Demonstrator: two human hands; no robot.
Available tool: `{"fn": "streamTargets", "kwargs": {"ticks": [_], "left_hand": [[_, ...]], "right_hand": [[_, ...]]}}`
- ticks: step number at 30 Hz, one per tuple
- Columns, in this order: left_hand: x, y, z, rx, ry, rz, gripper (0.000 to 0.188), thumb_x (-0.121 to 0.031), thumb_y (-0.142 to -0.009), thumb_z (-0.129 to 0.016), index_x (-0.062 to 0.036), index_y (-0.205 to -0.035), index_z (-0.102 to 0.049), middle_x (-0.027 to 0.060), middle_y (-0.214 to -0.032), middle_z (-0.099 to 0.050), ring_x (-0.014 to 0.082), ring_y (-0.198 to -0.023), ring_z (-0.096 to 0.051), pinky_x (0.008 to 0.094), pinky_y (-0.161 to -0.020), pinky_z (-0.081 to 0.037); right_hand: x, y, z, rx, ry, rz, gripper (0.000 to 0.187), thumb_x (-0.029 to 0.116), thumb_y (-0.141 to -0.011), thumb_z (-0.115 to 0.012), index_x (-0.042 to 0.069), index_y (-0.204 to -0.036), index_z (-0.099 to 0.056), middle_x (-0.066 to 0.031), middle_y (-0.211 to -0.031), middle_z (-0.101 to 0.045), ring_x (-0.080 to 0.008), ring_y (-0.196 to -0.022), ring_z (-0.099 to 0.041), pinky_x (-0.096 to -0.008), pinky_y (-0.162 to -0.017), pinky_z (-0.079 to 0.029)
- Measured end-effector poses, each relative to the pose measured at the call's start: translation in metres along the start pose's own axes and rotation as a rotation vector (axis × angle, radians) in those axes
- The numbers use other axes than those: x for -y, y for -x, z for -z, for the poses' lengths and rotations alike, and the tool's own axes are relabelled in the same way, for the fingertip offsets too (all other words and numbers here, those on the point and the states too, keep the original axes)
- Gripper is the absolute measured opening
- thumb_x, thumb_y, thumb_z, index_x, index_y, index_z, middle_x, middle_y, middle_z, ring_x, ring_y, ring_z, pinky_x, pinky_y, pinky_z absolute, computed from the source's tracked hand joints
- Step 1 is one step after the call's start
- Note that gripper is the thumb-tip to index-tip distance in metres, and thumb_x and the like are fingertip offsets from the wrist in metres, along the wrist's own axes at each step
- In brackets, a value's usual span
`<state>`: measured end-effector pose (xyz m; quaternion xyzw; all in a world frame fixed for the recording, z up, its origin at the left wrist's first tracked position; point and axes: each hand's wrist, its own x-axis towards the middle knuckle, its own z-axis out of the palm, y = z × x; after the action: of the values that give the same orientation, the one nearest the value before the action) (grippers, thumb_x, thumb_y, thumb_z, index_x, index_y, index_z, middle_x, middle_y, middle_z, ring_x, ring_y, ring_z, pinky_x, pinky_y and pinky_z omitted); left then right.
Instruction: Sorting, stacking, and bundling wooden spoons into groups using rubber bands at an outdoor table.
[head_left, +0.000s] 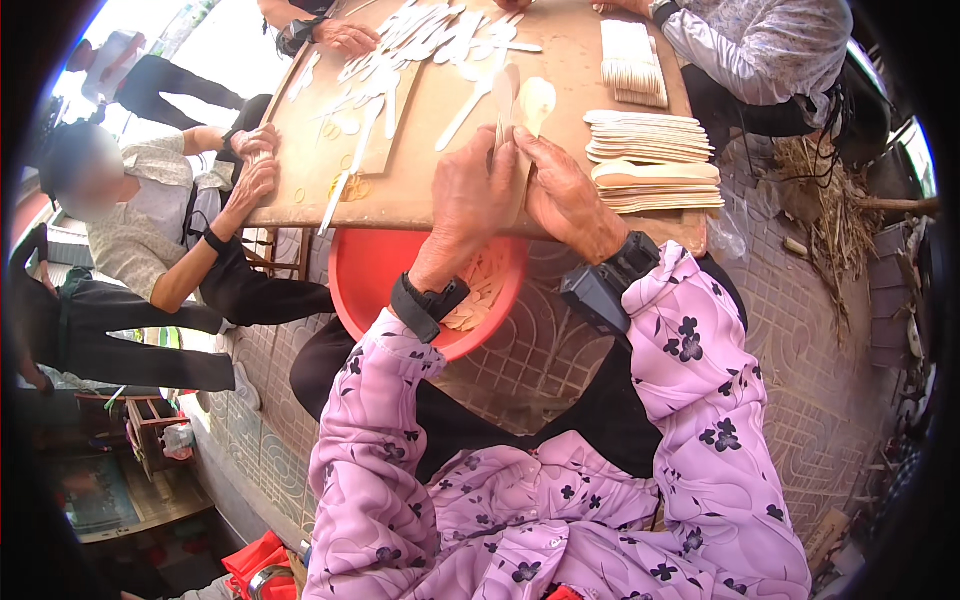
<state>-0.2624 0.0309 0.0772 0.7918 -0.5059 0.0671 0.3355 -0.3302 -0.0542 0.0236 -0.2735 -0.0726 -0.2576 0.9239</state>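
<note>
At upper centre, our left hand (472, 188) and right hand (570, 195) clamped probably light, brittle wooden utensils (537, 100) by their handles.

Curled fingers (476, 157), wrists (432, 268) apart
</note>
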Motion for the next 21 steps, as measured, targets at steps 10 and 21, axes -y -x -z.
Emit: {"fn": "streamTargets", "kwargs": {"ticks": [10,21], "left_hand": [[-0.002,0.003,-0.002,0.019,-0.123,0.036,0.027,-0.029,-0.088,-0.05,-0.0026,-0.091,-0.055,0.0209,-0.067,-0.059,0.0388,-0.066,-0.059,0.0472,-0.058,-0.044],[-0.002,-0.013,0.004,0.223,0.105,0.11,0.042,-0.039,-0.091,-0.044,-0.0038,-0.075,-0.06,0.0146,-0.066,-0.061,0.0343,-0.063,-0.06,0.0461,-0.058,-0.044]], "right_hand": [[-0.003,-0.004,0.01,0.047,-0.067,-0.03,0.026,0.017,-0.095,-0.045,-0.002,-0.113,-0.051,-0.0109,-0.108,-0.057,-0.0176,-0.1,-0.055,-0.0315,-0.092,-0.044],[0.011,-0.002,0.026,-0.284,-0.096,-0.065,0.025,0.024,-0.095,-0.041,0.001,-0.099,-0.049,-0.0132,-0.095,-0.059,-0.0225,-0.086,-0.058,-0.0395,-0.082,-0.048]]}}
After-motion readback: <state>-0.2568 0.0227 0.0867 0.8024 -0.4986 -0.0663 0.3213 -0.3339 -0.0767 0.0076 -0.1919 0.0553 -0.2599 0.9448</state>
